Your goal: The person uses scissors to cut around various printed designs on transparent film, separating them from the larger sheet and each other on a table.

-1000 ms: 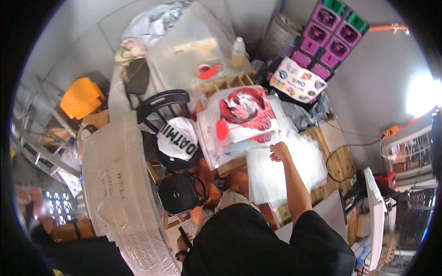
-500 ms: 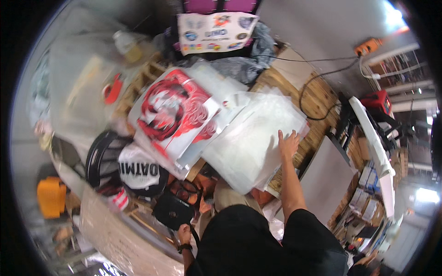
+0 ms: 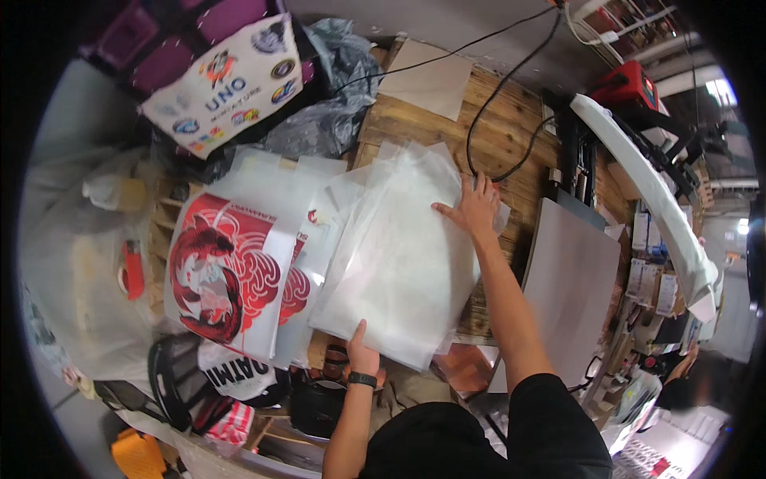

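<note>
A loose stack of translucent plastic sheets (image 3: 399, 263) lies on the wooden table in front of me, its edges uneven. My left hand (image 3: 363, 351), with a dark watch at the wrist, holds the stack's near edge; its thumb rests on top and the other fingers are mostly hidden. Fingers spread, my right hand (image 3: 477, 209) lies along the far right edge of the same sheets. Left of the stack, partly overlapping it, are printed transfer sheets (image 3: 231, 271) with a red fish and swirling clouds.
A flat grey press plate (image 3: 562, 295) with a white lever arm (image 3: 646, 199) stands at the right. A black cable (image 3: 479, 120) loops over the table (image 3: 419, 124). A purple crate (image 3: 227, 24) and grey plastic bags (image 3: 331, 88) sit at the back. A black bag (image 3: 319, 407) hangs nearby.
My left hand has come up from the black bag to the near edge of the sheets. My right hand has shifted toward the far right edge. The view has turned.
</note>
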{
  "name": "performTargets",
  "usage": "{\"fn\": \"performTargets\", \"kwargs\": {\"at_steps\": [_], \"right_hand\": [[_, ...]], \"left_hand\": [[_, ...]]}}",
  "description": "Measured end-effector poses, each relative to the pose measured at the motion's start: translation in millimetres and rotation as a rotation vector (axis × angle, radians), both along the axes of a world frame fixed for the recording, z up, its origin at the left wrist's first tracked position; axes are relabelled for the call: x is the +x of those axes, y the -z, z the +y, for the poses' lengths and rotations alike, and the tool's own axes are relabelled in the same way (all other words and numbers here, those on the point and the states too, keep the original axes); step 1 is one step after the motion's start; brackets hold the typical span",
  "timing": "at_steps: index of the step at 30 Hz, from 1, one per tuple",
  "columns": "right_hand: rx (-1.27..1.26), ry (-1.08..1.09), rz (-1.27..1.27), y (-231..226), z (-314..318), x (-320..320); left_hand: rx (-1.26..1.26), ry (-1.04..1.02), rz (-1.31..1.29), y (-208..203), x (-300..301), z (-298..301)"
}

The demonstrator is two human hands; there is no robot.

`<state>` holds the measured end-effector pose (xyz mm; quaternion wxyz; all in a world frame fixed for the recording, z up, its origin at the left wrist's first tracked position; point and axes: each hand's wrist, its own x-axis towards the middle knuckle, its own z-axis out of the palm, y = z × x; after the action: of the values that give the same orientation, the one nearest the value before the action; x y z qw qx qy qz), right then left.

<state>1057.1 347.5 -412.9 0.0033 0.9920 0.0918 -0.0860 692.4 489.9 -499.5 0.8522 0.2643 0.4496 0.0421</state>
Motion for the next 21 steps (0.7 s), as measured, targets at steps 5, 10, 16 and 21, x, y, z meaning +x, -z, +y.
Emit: {"fn": "performTargets", "kwargs": {"at_steps": [5,10,16,21], "right_hand": [[-0.068,-0.108,-0.144,-2,-1,-24],[0.239,0.029,0.108,20,10,-64],[0.213,0.23,0.245,-15,24,-69],[0.081,0.196,0.252,-4,21,-65]], "left_hand": [[-0.113,-0.127,0.173,-45,16,7],[0.072,-0.074,0.244,-40,12,0],[0.281,-0.086,0.121,-68,30,-7],[0.229,-0.049,0.189,-79,50,-1]]}}
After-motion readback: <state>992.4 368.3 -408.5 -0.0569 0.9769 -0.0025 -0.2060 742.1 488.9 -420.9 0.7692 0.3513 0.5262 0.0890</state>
